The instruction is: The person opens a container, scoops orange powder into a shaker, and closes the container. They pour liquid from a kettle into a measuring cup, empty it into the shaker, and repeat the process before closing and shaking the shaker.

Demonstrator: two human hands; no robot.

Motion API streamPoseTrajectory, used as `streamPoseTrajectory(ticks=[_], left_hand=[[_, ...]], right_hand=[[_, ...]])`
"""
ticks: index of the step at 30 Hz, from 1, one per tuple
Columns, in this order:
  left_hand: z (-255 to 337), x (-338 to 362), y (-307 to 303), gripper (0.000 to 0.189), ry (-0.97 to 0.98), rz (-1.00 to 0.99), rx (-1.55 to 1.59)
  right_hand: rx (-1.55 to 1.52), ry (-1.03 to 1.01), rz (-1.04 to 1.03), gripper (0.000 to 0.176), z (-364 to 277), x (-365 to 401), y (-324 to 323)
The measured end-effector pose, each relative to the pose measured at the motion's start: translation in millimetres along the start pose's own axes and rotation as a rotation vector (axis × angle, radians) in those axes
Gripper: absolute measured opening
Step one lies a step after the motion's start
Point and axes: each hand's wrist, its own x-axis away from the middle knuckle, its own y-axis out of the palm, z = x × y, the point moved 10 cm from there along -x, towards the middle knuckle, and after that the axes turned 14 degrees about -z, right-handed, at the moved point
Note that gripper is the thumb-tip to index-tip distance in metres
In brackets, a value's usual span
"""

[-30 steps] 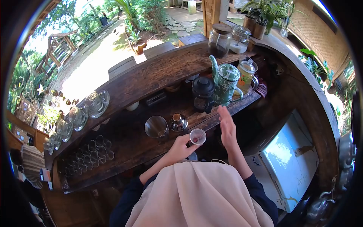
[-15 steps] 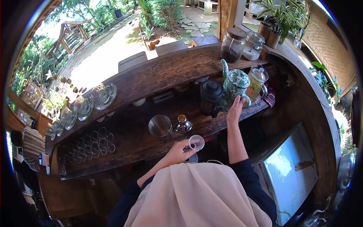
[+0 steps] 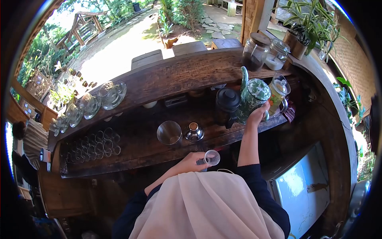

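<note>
green and white mottling covers the spouted pot [image 3: 247, 104], which stands upright toward the right end of the lower wooden shelf [image 3: 139, 151]. the right hand [image 3: 257, 114] is in contact with the handle side of this pot. its fingers are bent at the handle; whether they close fully around it cannot be told from this view. the left hand [image 3: 193, 161] grips a small clear cup [image 3: 213, 157], with thumb and fingers closed on its side. the cup is held in front of the shelf edge; its contents cannot be told.

adjacent items, lower shelf: a black-lidded press pot [image 3: 228, 100], just left of the spouted pot; a glass pitcher [image 3: 278, 88] with yellowish contents, just right of it; a striped cloth [image 3: 290, 112], beside the pitcher. middle section: a metal vessel [image 3: 194, 132] and a wide clear tumbler [image 3: 170, 134], near each other. left end: rows of drinking glasses [image 3: 95, 146].

upper counter [image 3: 175, 79]: a jar with dark contents [image 3: 254, 53] and a jar with white contents [image 3: 276, 57], side by side.
</note>
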Motion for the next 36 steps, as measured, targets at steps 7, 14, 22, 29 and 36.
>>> streamPoseTrajectory(ticks=[7, 14, 22, 29, 36], left_hand=[[-12, 5, 2, 0.044, -0.006, -0.007, 0.032], [-20, 13, 3, 0.046, -0.016, -0.034, 0.035], [-22, 21, -3, 0.048, -0.046, -0.041, 0.027], [-18, 29, -8, 0.049, -0.096, -0.043, 0.003], [-25, 26, -5, 0.044, -0.062, -0.043, 0.009]], right_hand=[[0.006, -0.266, 0.117, 0.031, -26, -1, -3], [0.014, -0.310, 0.163, 0.018, -28, -1, -10], [0.005, -0.310, 0.162, 0.017, -34, 2, -7], [0.066, -0.221, 0.205, 0.015, -39, 2, -11], [0.065, -0.182, 0.122, 0.018, -38, 0, -26]])
